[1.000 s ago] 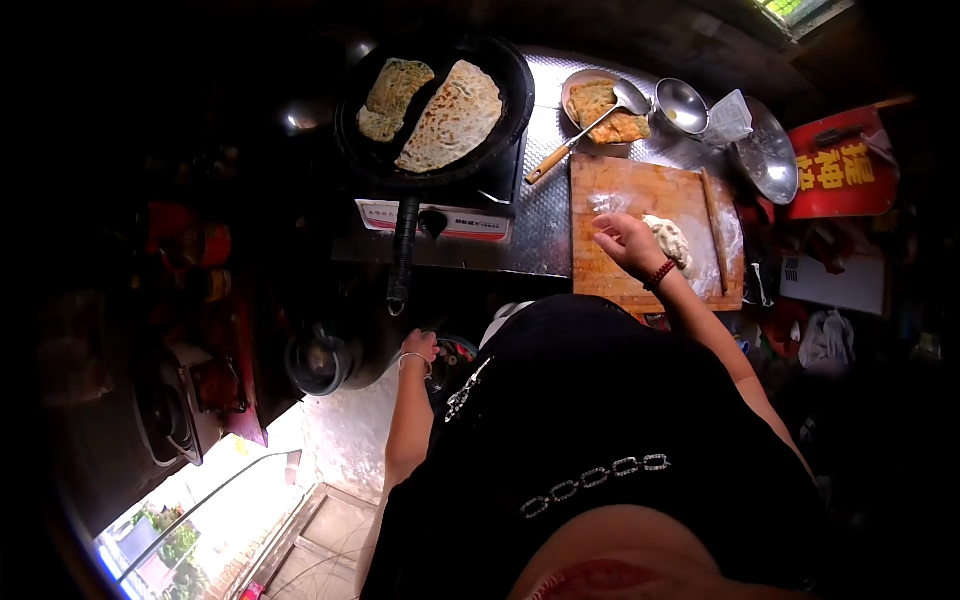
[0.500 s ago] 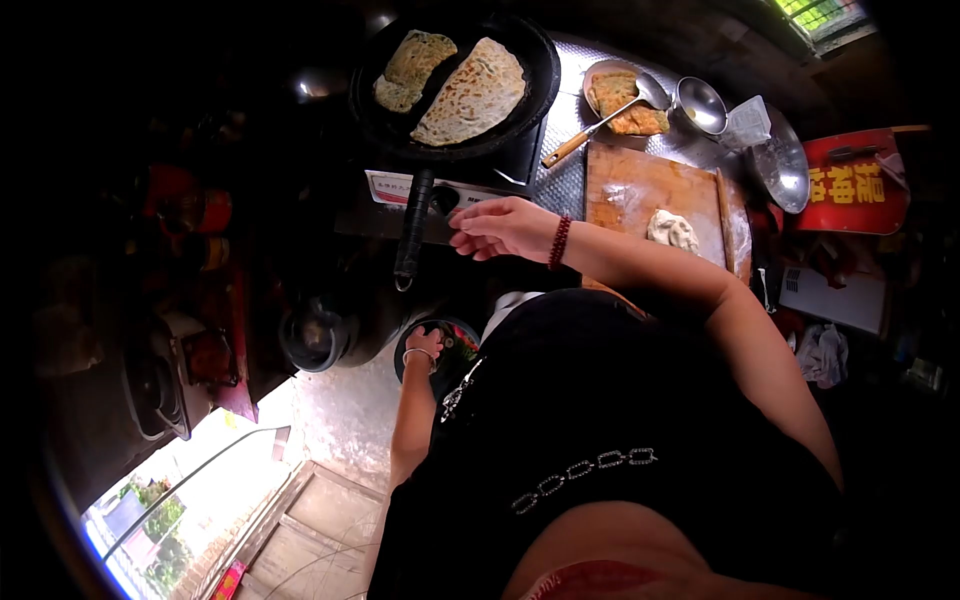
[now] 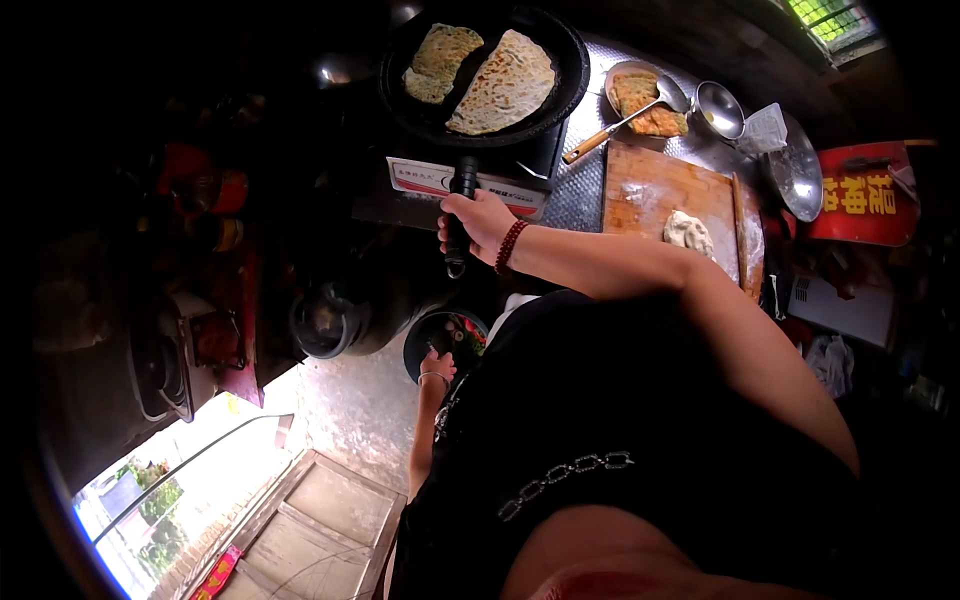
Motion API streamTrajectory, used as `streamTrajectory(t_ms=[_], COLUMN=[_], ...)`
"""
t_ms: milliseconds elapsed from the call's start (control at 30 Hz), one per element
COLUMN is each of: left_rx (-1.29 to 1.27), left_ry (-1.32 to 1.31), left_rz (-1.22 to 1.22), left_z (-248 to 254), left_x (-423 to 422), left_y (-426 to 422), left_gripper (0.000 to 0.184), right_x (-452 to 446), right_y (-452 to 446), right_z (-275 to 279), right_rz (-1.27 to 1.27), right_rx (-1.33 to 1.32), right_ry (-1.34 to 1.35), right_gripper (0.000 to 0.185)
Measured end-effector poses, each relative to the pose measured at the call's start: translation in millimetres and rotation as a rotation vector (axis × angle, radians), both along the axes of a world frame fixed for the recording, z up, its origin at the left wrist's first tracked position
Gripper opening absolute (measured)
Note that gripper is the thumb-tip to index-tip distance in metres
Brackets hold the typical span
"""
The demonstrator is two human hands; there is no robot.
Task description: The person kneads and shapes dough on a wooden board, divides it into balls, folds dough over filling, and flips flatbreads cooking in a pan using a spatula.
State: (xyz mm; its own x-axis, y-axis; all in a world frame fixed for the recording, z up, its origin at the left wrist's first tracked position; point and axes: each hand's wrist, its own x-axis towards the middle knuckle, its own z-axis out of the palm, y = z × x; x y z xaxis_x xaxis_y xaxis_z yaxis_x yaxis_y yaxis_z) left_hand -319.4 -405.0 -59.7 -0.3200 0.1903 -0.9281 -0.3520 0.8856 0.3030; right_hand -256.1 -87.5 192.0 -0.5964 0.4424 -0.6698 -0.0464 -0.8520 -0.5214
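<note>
My right hand (image 3: 482, 222), with a dark red bead bracelet at the wrist, is wrapped round the black handle (image 3: 465, 180) of a frying pan (image 3: 560, 110). In the pan lie a folded browned flatbread (image 3: 505, 85) and a smaller browned piece (image 3: 443, 62). The pan rests on a stove (image 3: 420, 177) with a white label strip. Low at my left side, my left hand (image 3: 437, 367) is at a dark round bin (image 3: 412, 345) with red and green scraps inside. Its fingers look bent together; what they hold, if anything, is too small to make out.
A wooden board (image 3: 640, 190) holds pale dough (image 3: 688, 232) and a rolling pin (image 3: 740, 225). Behind it are a plate of cooked flatbread (image 3: 632, 95), a wooden-handled spatula (image 3: 590, 146), a metal bowl (image 3: 718, 108) and a large metal basin (image 3: 800, 175). A doorway is lower left.
My right hand, open beside the pan handle before, has closed round it. My left hand has drawn slightly down and its fingers have bent. The whole view has shifted a little.
</note>
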Motion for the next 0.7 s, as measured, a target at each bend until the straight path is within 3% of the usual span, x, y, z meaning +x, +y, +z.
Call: streamTrajectory(t_ms=[133,167,267,300,433,700], left_rx=[-0.033,-0.039,-0.003,0.044,0.092,0.127], left_ry=[0.030,-0.002,-0.020,-0.001,0.094,0.072], left_rz=[0.125,-0.025,0.016,0.064,-0.063,-0.148], left_z=[-8.7,-12.1,-24.7,-26.2,-30.5,-33.5], left_x=[0.0,-8.5,-16.3,-16.4,-21.3,-25.9], left_y=[-5.6,-2.3,7.2,12.3,35.0,60.7], left_gripper=[0.054,0.055,0.050,0.041,0.029,0.025], right_x=[25.1,31.0,44.2,47.6,64.0,74.7], right_y=[8.3,11.2,16.6,17.8,22.3,27.1], right_z=[1.2,1.2,2.3,2.3,1.1,5.0], right_rz=[0.034,0.043,0.066,0.075,0.145,0.210], right_rx=[0.118,0.127,0.158,0.169,0.191,0.187], right_ry=[-0.070,-0.066,-0.071,-0.074,-0.059,-0.123], right_gripper=[0.011,0.011,0.012,0.012,0.012,0.015])
